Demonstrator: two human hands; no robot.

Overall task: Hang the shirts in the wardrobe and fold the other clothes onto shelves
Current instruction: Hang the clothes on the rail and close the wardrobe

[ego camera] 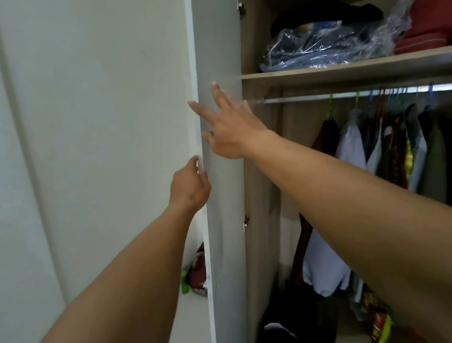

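**Wardrobe** (249,41): wood-grain carcass, standing open.

**Door** (231,227): pale grey, hinged on the left side, swung outward so that its inner face and front edge show.

**Shelf** (348,68): one wood-grain board across the top compartment. It carries a dark bundle in clear plastic (326,44), a black item (325,14) behind it and a red bundle (438,14) to the right.

**Rail** (309,97): metal bar just under the shelf.

**Hanging shirts** (351,145): a close-packed row on coloured plastic hangers (330,106). Colours are dark brown, pale blue, white, patterned, grey-green and black.

**Dark heap** (287,325): lying on the wardrobe floor; what it is cannot be made out.
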